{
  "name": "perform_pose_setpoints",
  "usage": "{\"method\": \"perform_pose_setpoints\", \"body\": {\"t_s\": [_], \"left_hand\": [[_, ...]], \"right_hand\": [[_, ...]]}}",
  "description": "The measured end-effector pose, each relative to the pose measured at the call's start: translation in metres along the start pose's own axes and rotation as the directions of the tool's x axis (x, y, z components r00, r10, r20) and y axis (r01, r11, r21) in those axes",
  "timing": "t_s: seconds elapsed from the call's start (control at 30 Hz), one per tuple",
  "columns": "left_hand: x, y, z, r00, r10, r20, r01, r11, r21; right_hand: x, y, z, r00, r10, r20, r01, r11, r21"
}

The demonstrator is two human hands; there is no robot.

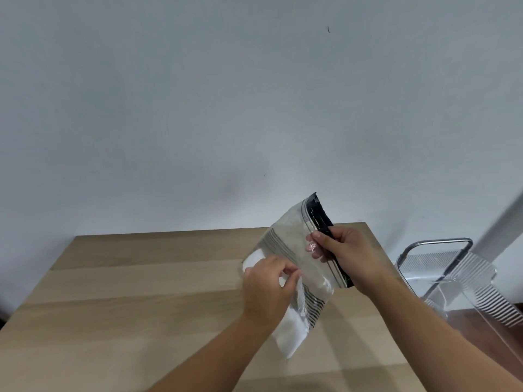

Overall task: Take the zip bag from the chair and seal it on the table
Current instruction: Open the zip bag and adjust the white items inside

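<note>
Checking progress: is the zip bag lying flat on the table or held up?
Held up: the zip bag is tilted above the table, gripped by the left hand and right hand.

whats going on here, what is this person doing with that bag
A person is holding a clear zip bag up over a wooden table with both hands. The right hand pinches the bag's dark zip edge, while the left hand grips the lower part of it. The bag is tilted and not lying flat on the table. A clear plastic chair stands to the right of the table. Whether the zip is closed yet cannot be told.
</note>
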State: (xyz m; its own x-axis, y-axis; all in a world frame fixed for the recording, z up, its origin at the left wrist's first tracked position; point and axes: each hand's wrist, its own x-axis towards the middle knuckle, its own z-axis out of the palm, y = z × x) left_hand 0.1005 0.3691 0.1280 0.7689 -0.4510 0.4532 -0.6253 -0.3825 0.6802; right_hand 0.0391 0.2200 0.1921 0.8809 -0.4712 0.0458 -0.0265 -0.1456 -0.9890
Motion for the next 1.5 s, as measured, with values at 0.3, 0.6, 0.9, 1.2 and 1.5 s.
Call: {"method": "perform_pose_setpoints", "body": {"t_s": [0.3, 0.6, 0.9, 1.2, 1.5], "left_hand": [[0.014, -0.007, -0.008, 0.999, -0.013, 0.05, 0.012, 1.0, 0.009], [0.043, -0.026, -0.015, 0.934, -0.358, 0.024, 0.351, 0.898, -0.266], [0.028, 0.001, -0.019, 0.997, -0.077, 0.024, 0.079, 0.993, -0.089], [0.022, -0.003, -0.023, 0.994, 0.052, 0.1, -0.059, 0.996, 0.071], [0.022, 0.002, -0.024, 0.962, -0.068, 0.266, 0.148, 0.945, -0.292]], "right_hand": [[0.011, -0.006, -0.022, 0.997, -0.071, -0.015, 0.063, 0.948, -0.312], [-0.01, 0.004, -0.019, 0.973, -0.038, 0.227, 0.137, 0.887, -0.44], [-0.008, -0.014, -0.009, 0.981, -0.179, -0.081, 0.133, 0.908, -0.397], [0.003, -0.027, -0.006, 0.964, -0.226, -0.137, 0.133, 0.865, -0.483], [0.014, -0.042, -0.011, 0.98, -0.201, -0.002, 0.176, 0.862, -0.476]]}}
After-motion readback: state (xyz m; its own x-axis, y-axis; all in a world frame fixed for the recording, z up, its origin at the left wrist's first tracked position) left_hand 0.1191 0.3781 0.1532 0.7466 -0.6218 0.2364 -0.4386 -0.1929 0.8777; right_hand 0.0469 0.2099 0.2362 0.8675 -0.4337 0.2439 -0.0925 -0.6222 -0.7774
